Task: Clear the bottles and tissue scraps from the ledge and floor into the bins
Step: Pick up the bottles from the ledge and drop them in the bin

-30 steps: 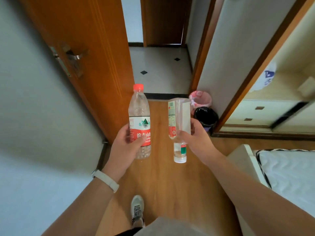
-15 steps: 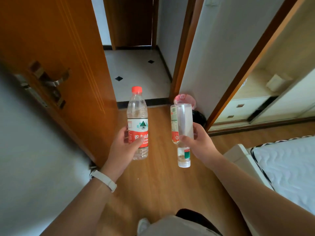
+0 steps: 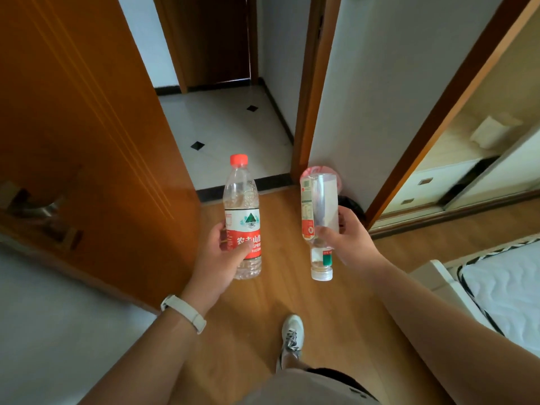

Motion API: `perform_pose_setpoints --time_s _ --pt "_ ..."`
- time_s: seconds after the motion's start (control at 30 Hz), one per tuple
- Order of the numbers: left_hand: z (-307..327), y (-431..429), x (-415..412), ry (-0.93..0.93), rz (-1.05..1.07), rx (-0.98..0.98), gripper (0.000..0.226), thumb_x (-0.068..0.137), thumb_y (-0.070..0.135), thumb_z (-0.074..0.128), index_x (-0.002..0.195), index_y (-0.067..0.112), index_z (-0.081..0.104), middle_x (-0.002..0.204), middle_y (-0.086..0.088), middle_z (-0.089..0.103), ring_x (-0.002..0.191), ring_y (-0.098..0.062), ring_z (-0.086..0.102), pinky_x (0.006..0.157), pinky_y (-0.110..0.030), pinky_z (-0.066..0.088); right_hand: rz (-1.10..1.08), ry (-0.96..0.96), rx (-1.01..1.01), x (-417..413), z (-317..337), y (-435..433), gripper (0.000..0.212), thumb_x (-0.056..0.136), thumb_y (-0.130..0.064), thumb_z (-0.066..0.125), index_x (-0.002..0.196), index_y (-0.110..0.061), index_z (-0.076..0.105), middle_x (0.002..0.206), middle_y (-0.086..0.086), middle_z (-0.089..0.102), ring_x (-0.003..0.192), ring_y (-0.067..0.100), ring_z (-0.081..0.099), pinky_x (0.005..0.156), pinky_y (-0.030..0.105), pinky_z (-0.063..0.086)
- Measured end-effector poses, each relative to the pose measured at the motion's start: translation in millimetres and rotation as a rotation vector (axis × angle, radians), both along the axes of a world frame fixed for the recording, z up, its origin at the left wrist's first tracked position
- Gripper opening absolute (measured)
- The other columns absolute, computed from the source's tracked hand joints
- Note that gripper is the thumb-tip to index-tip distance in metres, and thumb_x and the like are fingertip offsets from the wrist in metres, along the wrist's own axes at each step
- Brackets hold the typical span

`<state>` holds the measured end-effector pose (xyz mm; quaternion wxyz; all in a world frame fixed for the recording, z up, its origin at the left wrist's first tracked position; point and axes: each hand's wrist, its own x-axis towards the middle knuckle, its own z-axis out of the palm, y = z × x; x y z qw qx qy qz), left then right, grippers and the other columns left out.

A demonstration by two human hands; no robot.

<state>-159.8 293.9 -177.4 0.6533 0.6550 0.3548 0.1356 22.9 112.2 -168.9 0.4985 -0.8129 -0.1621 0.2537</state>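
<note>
Bottles are both in hand: the red-capped bottle upright in the left hand, fingers wrapped round its label, and the clear bottle held neck-down, clamped in the right hand. Just beyond the clear bottle, against the wall, a pink bin and a black bin are mostly hidden. Misjudged drops seem the likeliest fault, since the bottle blocks sight of both rims; its cap looks shut, so leaking seems unlikely.
</note>
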Motion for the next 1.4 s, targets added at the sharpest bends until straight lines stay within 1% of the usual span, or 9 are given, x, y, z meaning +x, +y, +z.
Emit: perform_pose_setpoints --time_s 0.17,0.3,0.43,0.67,0.83,1.0,1.13,1.3,1.4 --pt "13 34 72 0.021 -0.008 0.019 0.063 0.079 0.038 0.076 0.133 0.037 0.044 0.121 0.013 0.061 0.107 -0.012 0.064 0.083 -0.033 0.058 0.012 0.01 0.062 74 0 35 0.055 0.085 -0.04 0.071 0.131 -0.034 0.041 0.106 -0.024 0.058 0.088 -0.001 0.063 0.054 0.01 0.048" --pt "20 55 139 0.022 -0.039 0.05 0.064 0.078 0.036 0.078 0.133 0.038 0.045 0.121 0.013 0.062 0.107 -0.012 0.064 0.083 -0.033 0.058 0.003 0.022 0.059 137 -1 47 0.057 0.084 -0.047 0.07 0.131 -0.037 0.038 0.108 -0.023 0.057 0.09 0.003 0.063 0.065 0.017 0.054" --pt "20 62 193 0.024 -0.086 0.064 0.061 0.08 0.036 0.077 0.132 0.039 0.045 0.12 0.013 0.061 0.106 -0.012 0.064 0.079 -0.03 0.058 -0.036 0.039 0.044 185 -5 49 0.068 0.085 -0.047 0.069 0.141 -0.031 0.034 0.116 -0.018 0.056 0.089 0.003 0.061 0.06 0.016 0.053" --pt "18 81 271 0.057 -0.213 0.091 0.065 0.075 0.046 0.078 0.131 0.044 0.045 0.12 0.015 0.061 0.108 -0.013 0.064 0.086 -0.039 0.057 -0.194 0.091 0.079 237 -11 37 0.063 0.085 -0.039 0.07 0.138 -0.028 0.036 0.114 -0.015 0.055 0.101 0.015 0.063 0.082 0.046 0.059" --pt "16 97 321 0.029 -0.271 0.123 0.059 0.079 0.038 0.076 0.13 0.039 0.047 0.116 0.016 0.063 0.103 -0.007 0.065 0.078 -0.028 0.057 -0.273 0.11 0.092 262 -18 46 0.064 0.086 -0.034 0.071 0.139 -0.023 0.037 0.117 -0.009 0.055 0.1 0.013 0.062 0.085 0.04 0.058" --pt "3 139 373 0.015 -0.347 0.107 0.055 0.079 0.036 0.077 0.127 0.041 0.049 0.115 0.016 0.064 0.103 -0.008 0.065 0.076 -0.026 0.056 -0.356 0.097 0.078 296 -19 78 0.063 0.085 -0.036 0.07 0.138 -0.025 0.037 0.119 -0.005 0.056 0.095 0.013 0.064 0.062 0.03 0.058" --pt "-1 184 416 -0.013 -0.412 0.086 0.054 0.078 0.033 0.078 0.125 0.039 0.052 0.113 0.012 0.067 0.1 -0.007 0.067 0.079 -0.029 0.057 -0.428 0.054 0.048 323 -14 120 0.062 0.084 -0.031 0.072 0.137 -0.023 0.039 0.117 -0.004 0.058 0.095 0.013 0.065 0.073 0.03 0.058" --pt "-4 248 467 -0.026 -0.497 0.068 0.055 0.079 0.032 0.078 0.128 0.032 0.052 0.111 0.012 0.068 0.097 -0.004 0.067 0.077 -0.024 0.055 -0.474 0.013 0.03 362 0 178 0.062 0.084 -0.031 0.073 0.136 -0.02 0.04 0.109 -0.01 0.058 0.09 0.007 0.065 0.068 0.022 0.056" --pt "-10 282 497 -0.006 -0.559 0.056 0.055 0.078 0.033 0.078 0.126 0.033 0.052 0.111 0.012 0.068 0.097 -0.004 0.067 0.078 -0.025 0.055 -0.56 -0.029 0.054 388 5 202 0.057 0.084 -0.029 0.073 0.132 -0.021 0.044 0.108 -0.007 0.061 0.094 0.011 0.066 0.077 0.032 0.059"
